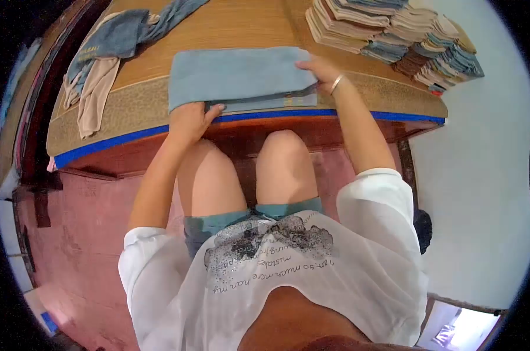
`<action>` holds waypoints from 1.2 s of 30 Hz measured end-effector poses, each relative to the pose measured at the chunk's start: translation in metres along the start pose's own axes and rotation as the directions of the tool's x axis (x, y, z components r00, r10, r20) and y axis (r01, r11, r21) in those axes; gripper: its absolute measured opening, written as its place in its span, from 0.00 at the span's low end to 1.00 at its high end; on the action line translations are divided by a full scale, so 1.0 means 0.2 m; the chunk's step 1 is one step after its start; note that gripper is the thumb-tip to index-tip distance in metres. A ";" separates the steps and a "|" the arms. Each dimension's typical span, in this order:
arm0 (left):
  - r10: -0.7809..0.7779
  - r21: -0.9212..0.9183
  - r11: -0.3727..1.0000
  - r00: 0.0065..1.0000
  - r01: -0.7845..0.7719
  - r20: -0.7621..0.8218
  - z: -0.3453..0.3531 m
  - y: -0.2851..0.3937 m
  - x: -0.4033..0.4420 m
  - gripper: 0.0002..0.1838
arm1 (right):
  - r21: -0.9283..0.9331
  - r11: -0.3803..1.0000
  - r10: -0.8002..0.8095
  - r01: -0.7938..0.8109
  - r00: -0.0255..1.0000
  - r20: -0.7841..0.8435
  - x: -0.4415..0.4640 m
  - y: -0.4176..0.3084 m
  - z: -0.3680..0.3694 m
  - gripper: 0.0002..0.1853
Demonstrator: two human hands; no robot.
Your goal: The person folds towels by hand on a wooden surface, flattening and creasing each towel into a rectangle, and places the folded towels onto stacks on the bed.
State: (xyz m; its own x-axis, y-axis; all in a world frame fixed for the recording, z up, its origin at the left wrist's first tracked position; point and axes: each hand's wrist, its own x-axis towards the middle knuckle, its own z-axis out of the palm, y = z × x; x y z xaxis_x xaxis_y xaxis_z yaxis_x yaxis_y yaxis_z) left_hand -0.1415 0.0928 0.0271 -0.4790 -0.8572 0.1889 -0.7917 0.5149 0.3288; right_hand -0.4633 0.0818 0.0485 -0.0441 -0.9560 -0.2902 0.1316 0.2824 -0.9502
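White printed blouse (291, 263) at 6 o'clock, we log the light-blue towel (235, 73) at 12 on the table (235, 26), apparently mid-fold, our right hand (322, 73) pinching its 3-o'clock end, our left hand (189, 123) at its 7, fingertips hidden, grip untellable; next move likely calls for squaring edges.

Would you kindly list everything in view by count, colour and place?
Blue cloth: 1, light blue, table's near edge
Table: 1, brown, blue-edged, ahead
Loose cloths: at least two, blue-grey and beige, table's left
Cloth stacks: several, beige, blue, brown, table's right
Furniture: 1, brown, far left
Floor: 1, reddish, below
Wall: 1, pale, right
Bright opening: 1, white, lower right
Dark items: 2, unclear, right
Bracelet: 1, pale, right wrist
Top: 1, printed white, torso
Shorts: 1 pair, greenish, hips
Legs: 2, bare, before the table
Left hand: 1, bare, cloth's lower left
Right hand: 1, bare, cloth's right end
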 end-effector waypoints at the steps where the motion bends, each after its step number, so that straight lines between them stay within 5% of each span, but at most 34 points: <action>1: 0.011 0.009 1.000 1.000 -0.012 0.009 0.00 0.01 0.00 0.26 | -0.015 0.999 -0.043 0.043 0.998 0.043 0.03 0.06 -0.04 0.18; 7: 0.131 0.101 0.988 0.985 -0.119 -0.115 0.05 -0.01 0.00 0.28 | 0.105 0.978 -0.183 0.180 0.983 0.022 -0.04 0.13 -0.09 0.20; 9: 0.156 0.106 0.984 0.983 -0.146 -0.094 0.06 -0.03 -0.01 0.29 | -0.235 0.949 -0.205 0.212 0.977 0.052 -0.02 0.18 -0.14 0.27; 12: 0.030 0.176 0.984 0.999 -0.038 0.045 0.04 0.00 -0.02 0.28 | -0.215 0.950 -0.240 0.227 0.970 -0.037 -0.06 0.20 -0.14 0.29; 14: 0.117 0.164 0.980 0.993 -0.111 -0.027 0.04 -0.01 -0.02 0.28 | -0.184 0.949 -0.265 0.256 0.964 -0.024 -0.05 0.23 -0.16 0.31; 20: 0.054 0.212 0.975 0.995 -0.072 0.089 0.05 -0.03 -0.06 0.19 | -0.456 0.845 -0.384 0.280 0.910 -0.154 -0.05 0.27 -0.19 0.37; 22: 0.234 0.214 0.954 0.967 -0.209 -0.101 0.04 -0.03 -0.11 0.15 | -0.573 0.780 -0.401 0.253 0.904 -0.148 -0.05 0.28 -0.20 0.39; 27: 0.284 0.219 0.944 0.945 -0.246 -0.160 0.04 -0.05 -0.19 0.13 | -0.680 0.699 -0.414 0.221 0.901 -0.133 -0.07 0.29 -0.18 0.39; 30: 0.252 0.186 0.955 0.963 -0.231 -0.097 0.01 -0.05 -0.23 0.13 | -0.710 0.665 -0.430 0.232 0.896 -0.109 -0.08 0.28 -0.18 0.39; 33: 0.424 0.016 0.902 0.879 -0.431 -0.219 -0.06 -0.01 -0.27 0.12 | -0.724 0.662 -0.378 0.195 0.921 -0.097 -0.08 0.21 -0.19 0.38; 36: 0.344 -0.137 0.923 0.930 -0.360 -0.130 -0.14 0.02 -0.29 0.11 | -0.688 0.702 -0.358 0.183 0.926 -0.119 -0.03 0.18 -0.18 0.37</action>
State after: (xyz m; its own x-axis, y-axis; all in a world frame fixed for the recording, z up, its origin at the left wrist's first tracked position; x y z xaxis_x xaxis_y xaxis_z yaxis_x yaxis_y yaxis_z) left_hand -0.1065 0.1454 0.0437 -0.6686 -0.6211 0.4090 -0.5061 0.7830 0.3617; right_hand -0.4941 0.1001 0.0115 -0.2062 -0.9768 0.0583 -0.5975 0.0785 -0.7980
